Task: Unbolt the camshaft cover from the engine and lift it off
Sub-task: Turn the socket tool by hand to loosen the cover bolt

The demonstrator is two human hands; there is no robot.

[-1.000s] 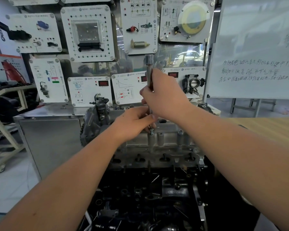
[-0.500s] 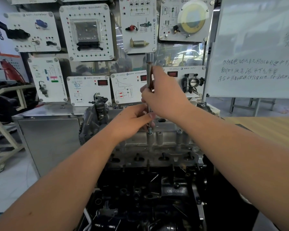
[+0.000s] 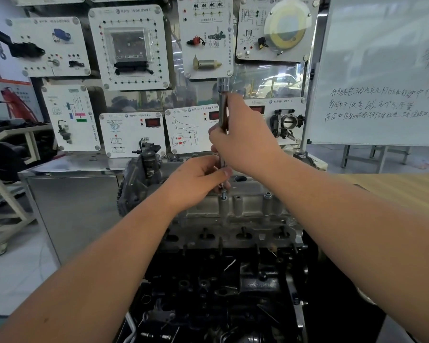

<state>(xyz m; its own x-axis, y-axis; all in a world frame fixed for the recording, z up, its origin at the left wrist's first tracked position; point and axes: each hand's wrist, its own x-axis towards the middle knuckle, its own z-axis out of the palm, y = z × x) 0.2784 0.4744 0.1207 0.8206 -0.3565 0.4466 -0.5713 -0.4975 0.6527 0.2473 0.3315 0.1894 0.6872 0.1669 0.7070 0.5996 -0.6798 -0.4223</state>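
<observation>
Before wall panels (image 3: 129, 47), both hands (image 3: 245, 137) grip upright socket extension (image 3: 223, 105) on camshaft cover (image 3: 253, 206).

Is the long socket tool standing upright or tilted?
Upright. The tool runs straight up from a bolt on the cover, right hand high on the shaft, left hand low.

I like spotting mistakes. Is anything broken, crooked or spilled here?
Nothing stands out. The long socket tool stands upright on a bolt of the camshaft cover, held by the right hand and left hand.
</observation>
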